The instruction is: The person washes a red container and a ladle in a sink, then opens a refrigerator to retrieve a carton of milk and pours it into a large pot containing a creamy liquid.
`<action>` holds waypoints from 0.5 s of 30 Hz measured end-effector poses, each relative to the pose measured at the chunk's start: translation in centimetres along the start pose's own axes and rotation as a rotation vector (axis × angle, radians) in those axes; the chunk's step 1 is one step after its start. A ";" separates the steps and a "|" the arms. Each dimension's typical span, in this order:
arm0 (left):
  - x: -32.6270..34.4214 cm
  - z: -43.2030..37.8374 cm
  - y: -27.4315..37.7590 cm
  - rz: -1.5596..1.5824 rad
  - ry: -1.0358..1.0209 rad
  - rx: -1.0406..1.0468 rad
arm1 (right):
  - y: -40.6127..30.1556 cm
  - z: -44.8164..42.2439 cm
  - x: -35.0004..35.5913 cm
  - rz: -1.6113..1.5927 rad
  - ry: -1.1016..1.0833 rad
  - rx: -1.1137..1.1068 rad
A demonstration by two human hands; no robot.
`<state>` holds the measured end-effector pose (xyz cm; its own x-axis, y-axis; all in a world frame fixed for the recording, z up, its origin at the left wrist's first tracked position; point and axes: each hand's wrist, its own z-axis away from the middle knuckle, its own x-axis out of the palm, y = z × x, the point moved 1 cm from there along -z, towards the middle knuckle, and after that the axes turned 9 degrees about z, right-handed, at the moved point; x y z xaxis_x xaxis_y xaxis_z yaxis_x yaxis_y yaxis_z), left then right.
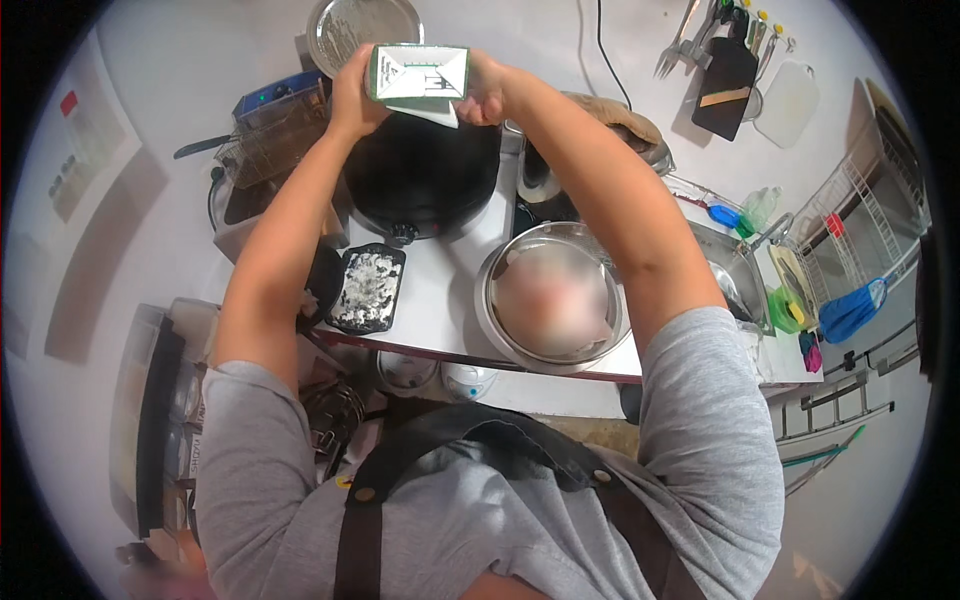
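A green and white carton (420, 73) with printed writing is held up between both hands, above a large black round cooker (424, 176) with a knob at its front. My left hand (352, 94) grips the carton's left side. Against its right side is my right hand (487, 90), fingers curled. A white flap hangs below the carton's near edge. On the counter in front of me, a black tray (367, 289) bears white powdery residue. To its right stands a round metal bowl (491, 330) with a strainer in it; the pale contents are blurred.
A deep fryer with a wire basket (262, 146) stands left of the cooker. A round metal lid (360, 34) is behind it. At right are a sink (731, 262), a dish rack (855, 217) and a blue cloth (853, 309). Utensils and a black cutting board (724, 82) hang on the wall.
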<state>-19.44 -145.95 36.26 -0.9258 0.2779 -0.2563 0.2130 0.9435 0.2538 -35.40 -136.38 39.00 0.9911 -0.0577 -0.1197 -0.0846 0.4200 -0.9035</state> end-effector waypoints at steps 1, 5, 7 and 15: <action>0.1 -0.1 0.2 0.002 0.002 -0.001 | 0.1 0.1 -0.2 -0.011 0.059 -0.020; 0.4 -0.3 0.2 -0.055 0.017 0.070 | 1.3 0.3 -3.5 0.273 0.337 -0.348; 0.1 -0.3 -0.2 -0.109 0.005 0.039 | 1.0 1.2 -3.6 0.410 0.219 -0.442; 1.9 -1.8 -0.7 -0.043 0.081 -0.087 | 1.4 0.1 -1.8 0.964 0.968 -1.554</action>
<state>-21.95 -146.42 37.20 -0.9563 0.2192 -0.1936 0.1482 0.9339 0.3254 -37.33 -135.55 38.01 0.2666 -0.9074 -0.3248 -0.9420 -0.3167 0.1115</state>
